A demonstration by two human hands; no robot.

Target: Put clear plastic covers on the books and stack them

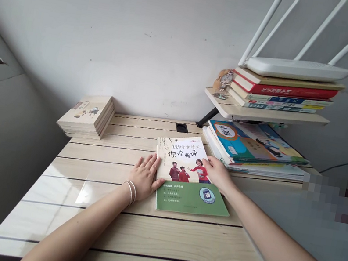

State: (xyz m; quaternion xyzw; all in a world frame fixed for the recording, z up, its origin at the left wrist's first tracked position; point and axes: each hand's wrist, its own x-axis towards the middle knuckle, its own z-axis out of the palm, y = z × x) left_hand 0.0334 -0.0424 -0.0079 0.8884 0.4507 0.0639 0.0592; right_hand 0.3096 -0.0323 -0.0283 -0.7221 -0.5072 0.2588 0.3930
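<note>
A paperback book (187, 170) with a white and green cover lies on the desk in front of me, its cover facing up. My left hand (145, 176) is flat on the desk by the book's left edge, fingers outstretched, with the thumb touching the cover. Two thin bracelets (131, 192) circle that wrist. At the book's right edge, my right hand (216, 173) grips the side, fingertips on the cover; the underside of this grip is hidden.
A stack of tan books (85, 113) sits at the desk's back left. On the right are large textbooks (258, 147), below a small shelf (247, 111) bearing books (284, 91) and a white router (299, 70). A cable outlet (181, 128) is set near the wall.
</note>
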